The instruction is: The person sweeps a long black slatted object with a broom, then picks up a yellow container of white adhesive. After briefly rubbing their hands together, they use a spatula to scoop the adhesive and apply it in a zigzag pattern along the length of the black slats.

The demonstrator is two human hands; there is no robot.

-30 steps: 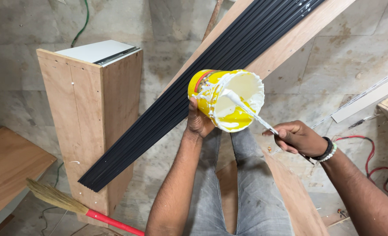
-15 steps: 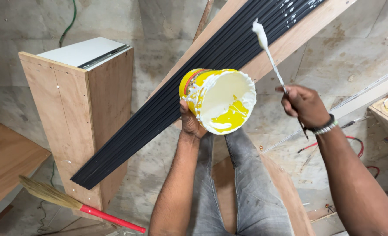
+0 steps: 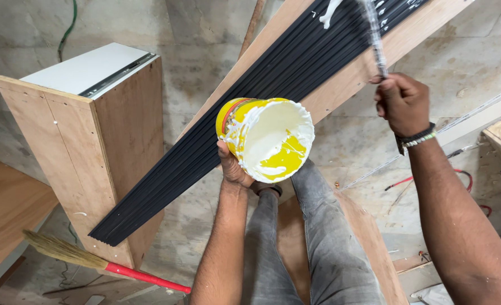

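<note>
Two hands are busy here, and each one has its own job. Our left hand [image 3: 234, 169] is closed around the side of a yellow bucket [image 3: 266, 138], with the thumb on one side and the fingers wrapped underneath. We tip the bucket so its open mouth faces us. That way we can see the white glue [image 3: 267, 135] inside, and it sits close to our body, over our knees, easy to dip into.

Our right hand [image 3: 401, 101] is shut in a fist around the thin handle of a stick [image 3: 376, 39]. The stick points up and away from us. Its far end is blurry, so we cannot tell just where it touches, but it is up by the black strips [image 3: 250, 113]. Some white blobs lie on the strips near the top edge of the view.

The black strips lie side by side on a long wooden board [image 3: 349, 79]. The board leans slanted, high on the right and low on the left, so the top part comes near our right hand. Its low end rests against a plywood cabinet [image 3: 86, 158] with a white top.

Down on the floor lies a broom [image 3: 92, 261] with a red handle. Red wires [image 3: 465, 175] trail on the floor at the right.
</note>
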